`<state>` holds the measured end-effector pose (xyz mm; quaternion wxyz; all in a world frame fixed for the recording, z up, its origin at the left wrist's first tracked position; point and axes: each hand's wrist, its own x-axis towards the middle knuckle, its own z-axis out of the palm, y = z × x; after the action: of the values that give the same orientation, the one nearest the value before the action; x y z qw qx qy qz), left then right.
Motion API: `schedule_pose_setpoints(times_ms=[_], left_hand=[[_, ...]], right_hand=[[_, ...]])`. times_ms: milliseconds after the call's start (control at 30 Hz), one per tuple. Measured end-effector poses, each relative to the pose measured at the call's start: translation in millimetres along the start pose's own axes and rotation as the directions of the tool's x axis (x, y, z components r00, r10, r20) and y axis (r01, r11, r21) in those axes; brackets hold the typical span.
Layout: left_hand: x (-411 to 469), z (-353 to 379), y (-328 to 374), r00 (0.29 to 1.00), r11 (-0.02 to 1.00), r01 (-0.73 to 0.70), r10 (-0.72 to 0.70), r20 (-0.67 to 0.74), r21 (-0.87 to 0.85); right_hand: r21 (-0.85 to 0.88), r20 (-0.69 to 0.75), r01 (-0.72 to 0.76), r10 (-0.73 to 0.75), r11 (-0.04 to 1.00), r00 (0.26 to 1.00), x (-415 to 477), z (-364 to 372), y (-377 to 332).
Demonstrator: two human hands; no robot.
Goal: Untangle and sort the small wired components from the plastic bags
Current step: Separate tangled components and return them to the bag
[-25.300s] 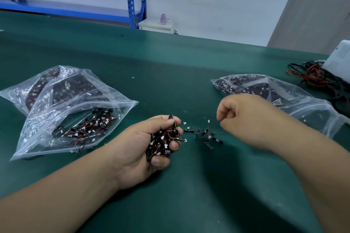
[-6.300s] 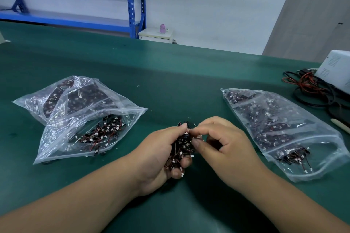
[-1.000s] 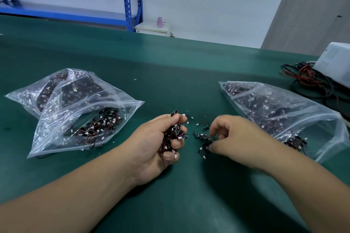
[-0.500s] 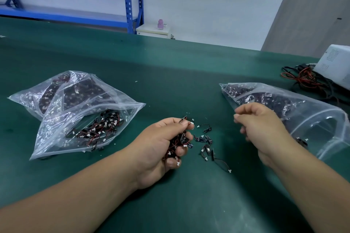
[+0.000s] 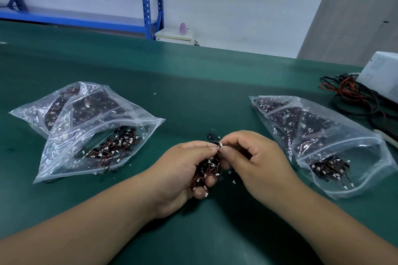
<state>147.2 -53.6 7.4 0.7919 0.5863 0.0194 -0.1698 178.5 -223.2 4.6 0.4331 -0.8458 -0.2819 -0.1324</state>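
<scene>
My left hand (image 5: 183,170) grips a tangled clump of small wired components (image 5: 206,170), black bodies with red and black wires and white plugs. My right hand (image 5: 254,161) meets it from the right and pinches a white plug (image 5: 221,144) at the top of the clump between thumb and forefinger. A clear plastic bag on the left (image 5: 86,131) lies open toward me with loose components inside, on top of another bag. A second open bag on the right (image 5: 323,140) holds components near its mouth (image 5: 329,168).
The green table mat (image 5: 193,84) runs to the far edge. A few white bits (image 5: 232,182) lie under my hands. Red and black cables (image 5: 353,97) and a white box (image 5: 381,73) sit at the far right. Blue shelving (image 5: 150,2) stands beyond the table.
My right hand has come back from the right bag to the clump in my left hand and now pinches a plug. The few loose components beside my left hand are gone from view.
</scene>
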Motion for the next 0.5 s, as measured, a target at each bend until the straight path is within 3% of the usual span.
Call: schedule_pose_setpoints(times_ms=[133, 267, 367, 500], left_hand=[[-0.3, 0.1, 0.2, 1.0, 1.0, -0.003, 0.002, 0.031, 0.022], [0.8, -1.5, 0.4, 1.0, 1.0, 0.017, -0.018, 0.013, 0.007], [2.2, -2.0, 0.2, 0.999, 0.999, 0.035, -0.035, -0.013, -0.028], [3.2, -2.9, 0.0, 0.998, 0.996, 0.04, -0.043, -0.04, -0.075]], right_hand=[[-0.039, -0.091, 0.027, -0.03, 0.999, 0.995, 0.7, -2.5, -2.8], [-0.033, -0.179, -0.053, 0.046, 0.998, 0.983, 2.6, -2.1, -1.9], [0.073, -0.232, -0.127, 0.141, 0.989, 0.962, 3.5, -4.8, 0.2], [0.063, -0.199, -0.187, 0.196, 0.98, 0.96, 6.6, -9.9, 5.1]])
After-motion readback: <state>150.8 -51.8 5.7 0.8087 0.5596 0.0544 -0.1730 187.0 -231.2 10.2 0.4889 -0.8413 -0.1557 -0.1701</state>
